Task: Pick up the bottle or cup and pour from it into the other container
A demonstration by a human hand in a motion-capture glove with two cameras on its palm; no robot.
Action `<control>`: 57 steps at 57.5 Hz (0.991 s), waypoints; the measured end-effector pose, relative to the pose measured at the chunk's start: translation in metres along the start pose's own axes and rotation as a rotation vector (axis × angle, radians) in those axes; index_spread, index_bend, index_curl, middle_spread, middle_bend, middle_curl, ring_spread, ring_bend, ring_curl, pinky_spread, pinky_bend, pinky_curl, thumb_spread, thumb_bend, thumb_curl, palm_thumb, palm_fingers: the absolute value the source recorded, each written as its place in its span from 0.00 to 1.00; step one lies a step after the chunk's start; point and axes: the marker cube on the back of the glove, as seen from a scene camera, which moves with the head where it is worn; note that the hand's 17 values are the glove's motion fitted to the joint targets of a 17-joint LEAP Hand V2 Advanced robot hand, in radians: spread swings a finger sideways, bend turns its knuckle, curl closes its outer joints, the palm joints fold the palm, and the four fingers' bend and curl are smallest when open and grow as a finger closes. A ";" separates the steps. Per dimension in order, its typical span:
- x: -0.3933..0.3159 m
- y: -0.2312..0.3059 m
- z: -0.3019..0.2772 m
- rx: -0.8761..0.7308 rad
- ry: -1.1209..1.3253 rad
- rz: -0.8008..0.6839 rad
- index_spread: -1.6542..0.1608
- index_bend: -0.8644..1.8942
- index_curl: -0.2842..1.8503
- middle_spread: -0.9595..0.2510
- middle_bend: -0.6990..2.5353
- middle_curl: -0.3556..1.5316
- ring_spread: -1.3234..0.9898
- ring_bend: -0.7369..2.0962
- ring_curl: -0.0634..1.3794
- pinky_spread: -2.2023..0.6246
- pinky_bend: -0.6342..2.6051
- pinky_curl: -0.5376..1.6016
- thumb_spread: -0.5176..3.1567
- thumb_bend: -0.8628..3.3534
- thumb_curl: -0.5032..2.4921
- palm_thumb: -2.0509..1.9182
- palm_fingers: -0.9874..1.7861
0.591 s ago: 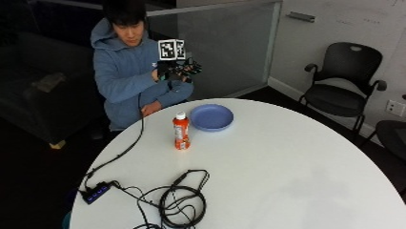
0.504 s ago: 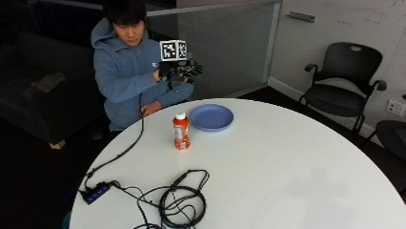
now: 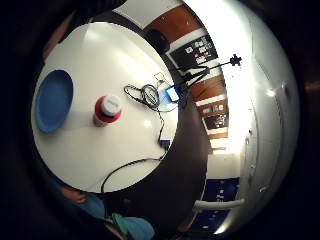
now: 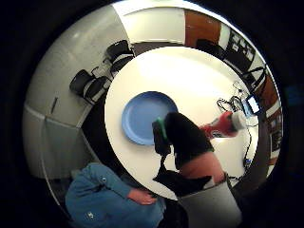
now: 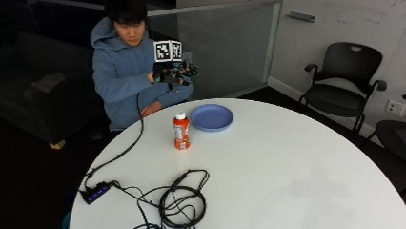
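Note:
An orange-red bottle (image 5: 181, 132) with a white cap stands upright on the round white table (image 5: 298, 167), near the person's side. Just beside it lies a shallow blue plate (image 5: 211, 117). My gloved right hand (image 5: 172, 75) is raised in front of the person's chest, above and behind the table's edge, well apart from both. It holds nothing and its fingers look relaxed. The little finger side palm view looks down on the bottle (image 3: 106, 111) and the plate (image 3: 53, 100). In the thumb side palm view my thumb (image 4: 184, 135) partly covers the bottle (image 4: 222, 125) beside the plate (image 4: 141, 117).
A coil of black cable (image 5: 181, 200) and a small black hub (image 5: 97, 192) lie at the table's near left. A cable (image 5: 134, 140) runs from my hand across the left edge. The bare left hand (image 5: 150, 109) rests by the table's edge. Office chairs (image 5: 342, 90) stand at the right.
My hand has stayed raised in nearly the same spot, shifting only slightly. Bottle and plate have not moved.

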 end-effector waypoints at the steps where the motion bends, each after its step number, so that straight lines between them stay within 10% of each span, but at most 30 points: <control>1: 0.005 0.000 0.001 0.004 0.001 0.009 0.71 0.36 0.21 0.78 0.29 0.32 0.60 0.40 0.19 0.84 0.38 0.35 0.44 0.21 0.26 0.63 0.38; 57: 0.213 0.098 0.125 0.066 -0.713 0.386 0.72 0.37 0.24 0.79 0.28 0.36 0.60 0.41 0.23 0.84 0.37 0.37 0.40 0.20 0.27 0.60 0.38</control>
